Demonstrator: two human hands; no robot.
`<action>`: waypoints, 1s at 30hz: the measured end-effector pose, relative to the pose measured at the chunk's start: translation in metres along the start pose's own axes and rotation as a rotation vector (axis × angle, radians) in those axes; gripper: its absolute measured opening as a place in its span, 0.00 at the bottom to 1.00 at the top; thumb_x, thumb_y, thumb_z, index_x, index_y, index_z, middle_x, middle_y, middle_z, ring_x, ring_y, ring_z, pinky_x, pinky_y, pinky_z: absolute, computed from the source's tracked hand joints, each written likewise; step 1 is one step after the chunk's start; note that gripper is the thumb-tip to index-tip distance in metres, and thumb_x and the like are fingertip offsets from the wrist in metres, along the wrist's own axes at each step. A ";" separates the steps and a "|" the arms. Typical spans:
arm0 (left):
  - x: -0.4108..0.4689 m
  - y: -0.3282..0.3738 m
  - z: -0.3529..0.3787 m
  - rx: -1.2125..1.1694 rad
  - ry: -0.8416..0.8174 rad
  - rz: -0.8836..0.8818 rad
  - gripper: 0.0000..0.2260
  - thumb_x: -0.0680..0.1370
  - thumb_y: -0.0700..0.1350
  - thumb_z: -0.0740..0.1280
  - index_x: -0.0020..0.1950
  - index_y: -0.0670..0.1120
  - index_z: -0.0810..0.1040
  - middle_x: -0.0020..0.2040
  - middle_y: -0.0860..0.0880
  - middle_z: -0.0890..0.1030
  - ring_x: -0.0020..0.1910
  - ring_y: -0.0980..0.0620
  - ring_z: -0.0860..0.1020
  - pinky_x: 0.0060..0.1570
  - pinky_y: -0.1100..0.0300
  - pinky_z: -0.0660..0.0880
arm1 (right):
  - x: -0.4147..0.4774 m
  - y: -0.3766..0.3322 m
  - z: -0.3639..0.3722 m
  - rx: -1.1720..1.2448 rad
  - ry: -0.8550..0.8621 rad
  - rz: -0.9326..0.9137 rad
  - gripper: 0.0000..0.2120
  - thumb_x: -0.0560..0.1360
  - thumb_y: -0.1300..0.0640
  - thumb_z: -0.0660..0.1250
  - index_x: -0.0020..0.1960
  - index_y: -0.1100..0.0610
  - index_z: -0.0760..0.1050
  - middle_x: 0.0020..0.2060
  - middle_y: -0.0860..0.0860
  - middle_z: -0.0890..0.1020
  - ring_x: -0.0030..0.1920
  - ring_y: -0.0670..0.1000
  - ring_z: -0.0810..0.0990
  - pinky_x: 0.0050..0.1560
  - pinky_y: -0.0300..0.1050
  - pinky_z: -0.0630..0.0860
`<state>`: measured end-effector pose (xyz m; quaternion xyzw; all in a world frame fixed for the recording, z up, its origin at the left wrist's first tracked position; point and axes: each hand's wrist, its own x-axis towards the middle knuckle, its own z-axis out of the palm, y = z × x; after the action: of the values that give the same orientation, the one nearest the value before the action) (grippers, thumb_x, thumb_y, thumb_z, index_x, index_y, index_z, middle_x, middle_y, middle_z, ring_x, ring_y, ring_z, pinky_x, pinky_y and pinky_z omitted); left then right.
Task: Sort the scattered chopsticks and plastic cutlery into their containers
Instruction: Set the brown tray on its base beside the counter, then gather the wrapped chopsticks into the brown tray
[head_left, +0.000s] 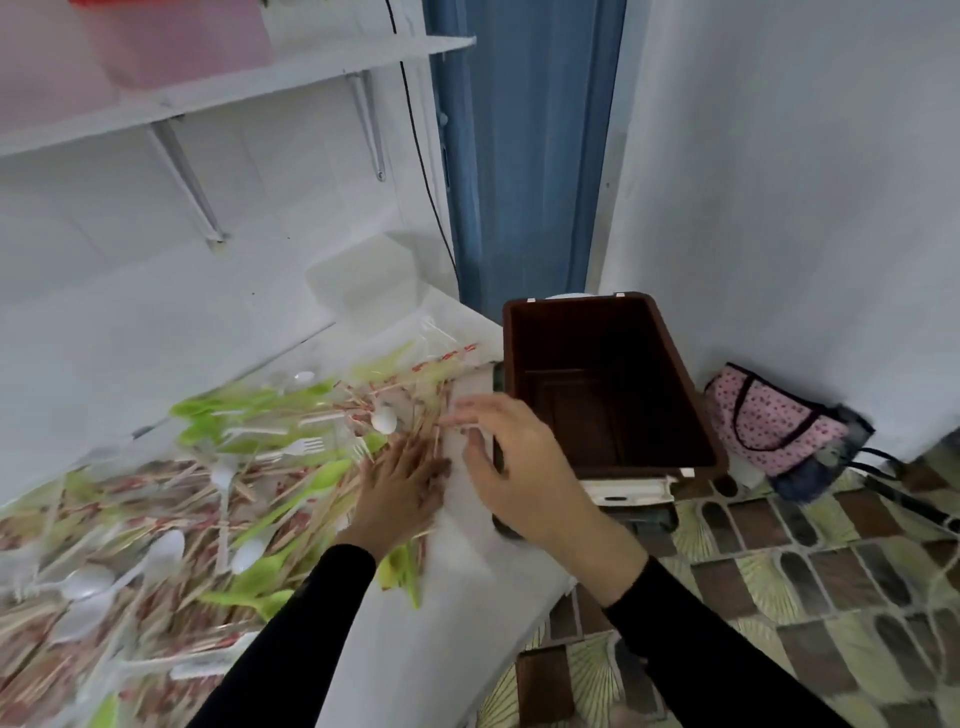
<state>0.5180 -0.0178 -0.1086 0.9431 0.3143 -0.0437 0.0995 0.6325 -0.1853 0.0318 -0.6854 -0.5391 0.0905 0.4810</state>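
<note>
Obs., standing by the counter (467, 597):

- White counter runs along the tiled wall. A dense mixed heap covers most of it: wooden chopsticks (156, 519), some in red-printed paper sleeves, with green plastic cutlery (311, 478), white spoons (384, 420) and a white fork (298, 447) lying through and on top of them.
- Left hand (400, 488): released, palm down, fingers straight, lying flat on the chopsticks at the heap's right edge. Black sleeve.
- Right hand (514, 467): over the bare counter edge, just right of the left hand, fingers spread and lightly curved. A thin stick seems to sit at the fingertips; motion blur is heavy there, so I cannot tell whether it is pinched or the hand is merely hovering.
- Brown container (675, 353): rectangular, uncovered, nothing visible inside. It stands just beyond the counter's right end, raised on a white base, close behind the right hand.
- Surroundings: pink patterned bag (769, 421) on the tiled floor (831, 571) against the wall, well right of the container; white shelf (208, 88) on brackets above the counter; blue door frame (519, 156) behind.
</note>
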 end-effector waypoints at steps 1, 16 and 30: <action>-0.003 -0.010 -0.001 -0.011 0.013 0.006 0.38 0.70 0.65 0.41 0.79 0.55 0.60 0.80 0.51 0.55 0.80 0.45 0.48 0.72 0.34 0.45 | -0.003 -0.004 0.017 0.024 -0.064 -0.007 0.13 0.77 0.60 0.60 0.57 0.56 0.81 0.58 0.50 0.79 0.63 0.46 0.73 0.66 0.32 0.65; 0.036 -0.060 -0.067 -0.354 0.252 0.064 0.11 0.82 0.52 0.61 0.62 0.56 0.79 0.56 0.59 0.79 0.49 0.58 0.79 0.46 0.59 0.76 | 0.063 0.078 0.125 -0.285 -0.245 0.447 0.22 0.79 0.69 0.56 0.72 0.62 0.67 0.72 0.57 0.68 0.74 0.55 0.63 0.72 0.43 0.62; 0.181 -0.019 -0.048 -0.046 0.050 0.124 0.20 0.81 0.47 0.63 0.72 0.44 0.67 0.67 0.43 0.73 0.67 0.42 0.70 0.63 0.49 0.67 | 0.066 0.104 0.177 -0.749 -0.248 0.355 0.23 0.53 0.60 0.82 0.48 0.55 0.83 0.34 0.51 0.78 0.33 0.50 0.78 0.31 0.41 0.76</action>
<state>0.6524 0.1130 -0.0910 0.9590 0.2586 -0.0068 0.1157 0.6134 -0.0270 -0.1133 -0.8788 -0.4621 0.0519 0.1075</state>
